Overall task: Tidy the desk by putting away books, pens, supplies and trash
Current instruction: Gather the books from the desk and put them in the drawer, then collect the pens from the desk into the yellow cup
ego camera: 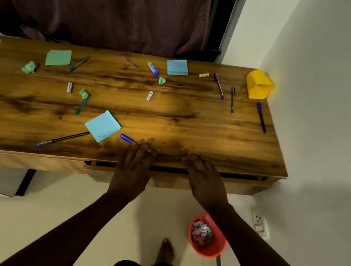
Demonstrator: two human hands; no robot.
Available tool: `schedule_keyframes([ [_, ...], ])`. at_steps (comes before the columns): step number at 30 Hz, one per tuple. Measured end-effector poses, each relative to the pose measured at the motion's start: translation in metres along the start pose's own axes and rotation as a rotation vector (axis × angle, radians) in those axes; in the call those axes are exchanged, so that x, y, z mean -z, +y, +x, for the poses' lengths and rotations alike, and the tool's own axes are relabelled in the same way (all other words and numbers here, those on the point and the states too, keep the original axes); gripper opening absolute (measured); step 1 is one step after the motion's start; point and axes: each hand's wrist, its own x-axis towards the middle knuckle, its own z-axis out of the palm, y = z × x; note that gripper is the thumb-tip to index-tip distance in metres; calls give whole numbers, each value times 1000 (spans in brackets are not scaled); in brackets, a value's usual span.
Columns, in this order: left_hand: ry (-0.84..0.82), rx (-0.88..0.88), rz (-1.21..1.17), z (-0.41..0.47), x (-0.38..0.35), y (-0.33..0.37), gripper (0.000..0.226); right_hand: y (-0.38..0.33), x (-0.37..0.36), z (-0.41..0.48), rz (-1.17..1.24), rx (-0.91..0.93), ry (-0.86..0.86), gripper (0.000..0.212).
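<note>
Left hand and right hand lie flat, empty, on the desk edge. Blue pen is right at the left fingers; probably best pinched mid-barrel, then into the yellow pen holder.

Left grip, right grip flat, fingers straight.

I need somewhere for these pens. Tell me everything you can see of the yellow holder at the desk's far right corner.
The yellow holder is a cup of what looks like glossy plastic, with a squarish rounded mouth. It seems tipped on its side, mouth toward the near side; what shows inside looks empty. It rests on the wooden desk in the far right corner, close to the white wall; contact there cannot be told. A blue-capped pen lies just in front of it.
</note>
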Motion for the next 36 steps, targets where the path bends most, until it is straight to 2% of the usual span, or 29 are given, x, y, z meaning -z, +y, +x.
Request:
schedule_keyframes([
  [4, -13, 13, 12, 15, 3, -1, 78, 7, 1, 10, 30, -11, -29, 53],
  [11, -33, 24, 44, 26, 4, 0, 86, 13, -1, 13, 69, 29, 82, 42],
  [22, -51, 34, 90, 33, -1, 4, 95, 21, -8, 17, 56, 80, 126, 34],
  [27, -117, -124, -34, 46, -8, 3, 107, 19, 11, 29, 122, 53, 59, 33],
  [29, -150, -172, -108, 59, -10, 7, 95, 18, 19, 35, 193, 17, 67, 27],
  [32, -155, -108, -235, 86, -8, 15, 68, 22, 27, 45, 355, -117, 108, 23],
  [36, -140, -38, -349, 126, -3, 23, 58, 33, 37, 65, 459, -237, 192, 31],
])
